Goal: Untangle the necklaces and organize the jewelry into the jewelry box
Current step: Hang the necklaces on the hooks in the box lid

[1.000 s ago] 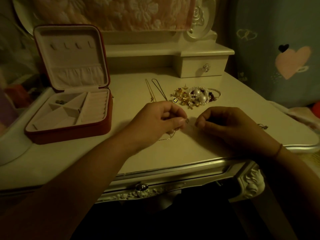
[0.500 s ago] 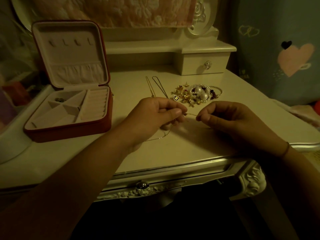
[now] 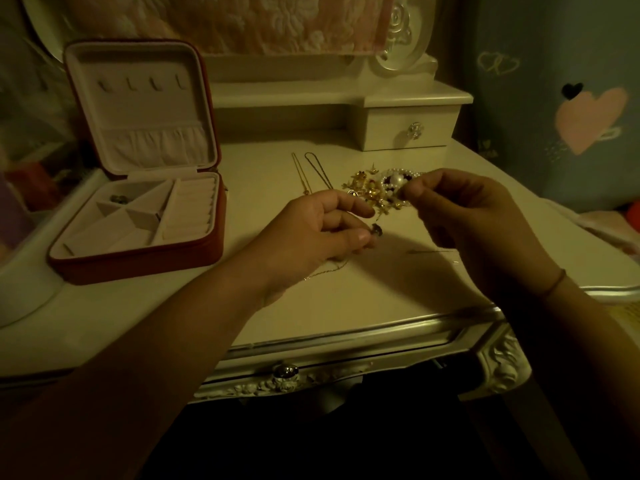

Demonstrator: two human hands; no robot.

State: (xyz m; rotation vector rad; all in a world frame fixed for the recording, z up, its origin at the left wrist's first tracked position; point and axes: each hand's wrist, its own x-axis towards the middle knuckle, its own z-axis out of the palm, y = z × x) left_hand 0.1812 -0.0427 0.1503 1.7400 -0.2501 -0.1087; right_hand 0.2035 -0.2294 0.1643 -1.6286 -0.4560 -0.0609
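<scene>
My left hand (image 3: 313,233) pinches a thin gold necklace at a small dark pendant (image 3: 376,230); the necklace's chain (image 3: 325,270) trails on the table under my wrist. My right hand (image 3: 464,209) is raised above the table and pinches the chain's other part between thumb and forefinger. A pile of gold and pearl jewelry (image 3: 377,192) lies just behind both hands. Two straightened necklaces (image 3: 310,171) lie side by side beyond my left hand. The open red jewelry box (image 3: 138,216) stands at the left, one small item in its back compartment.
A white dressing table (image 3: 346,306) with a silver-edged front carries everything. A small drawer unit (image 3: 408,129) stands at the back right, below a mirror frame. A loose chain end (image 3: 436,252) lies under my right hand. A heart-patterned cloth hangs at the right.
My right hand has lifted up and back toward the jewelry pile, drawing the chain away from my left hand. The left hand stays low, and the pendant now shows at its fingertips.
</scene>
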